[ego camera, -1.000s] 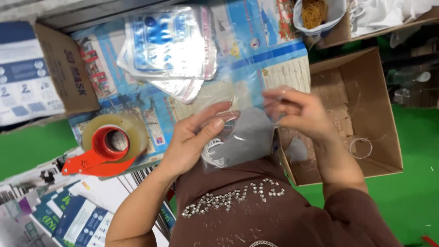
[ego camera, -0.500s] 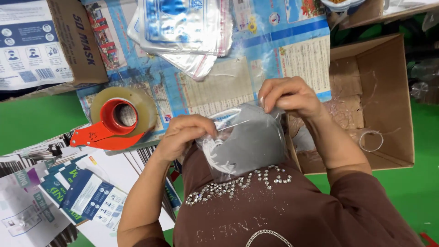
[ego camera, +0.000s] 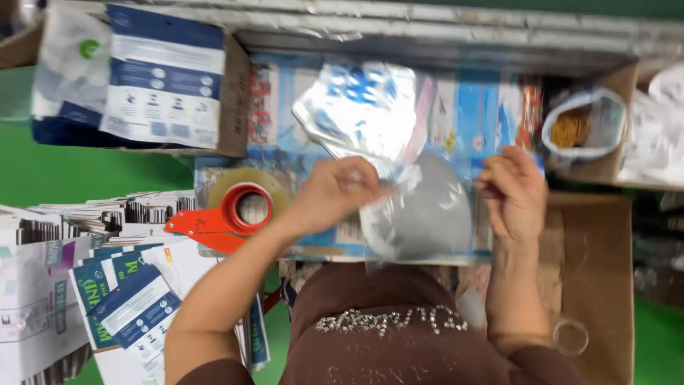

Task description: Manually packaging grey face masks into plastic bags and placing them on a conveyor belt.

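My left hand (ego camera: 335, 192) is closed in a pinch on the upper left corner of a clear plastic bag (ego camera: 420, 214) that holds a grey, dome-shaped item. The fingers are curled over the bag edge; motion blur hides the exact finger placement. My right hand (ego camera: 513, 189) rests at the bag's 3 o'clock edge, fingers bent loosely and partly open. I cannot tell whether it actually grips the plastic or only touches it.

The bag lies flat on a blue printed sheet (ego camera: 470, 114) that covers the work surface, directly ahead of my torso and between both hands.

At 12 o'clock from the bag, touching its top edge, lies a stack of sealed pouches (ego camera: 363, 107) with blue and white print. At 9 o'clock, just beyond my left wrist, sits a tape dispenser (ego camera: 228, 217) with a red handle and a roll of clear tape. At 10 o'clock stands an open cardboard box (ego camera: 228, 93) with printed packs inside. At 8 o'clock, flat printed cartons (ego camera: 121, 306) lie in a loose pile. At 4 o'clock is an open brown carton (ego camera: 598, 271), near my right forearm. At 2 o'clock sits a white bag (ego camera: 605, 117) with brown contents.
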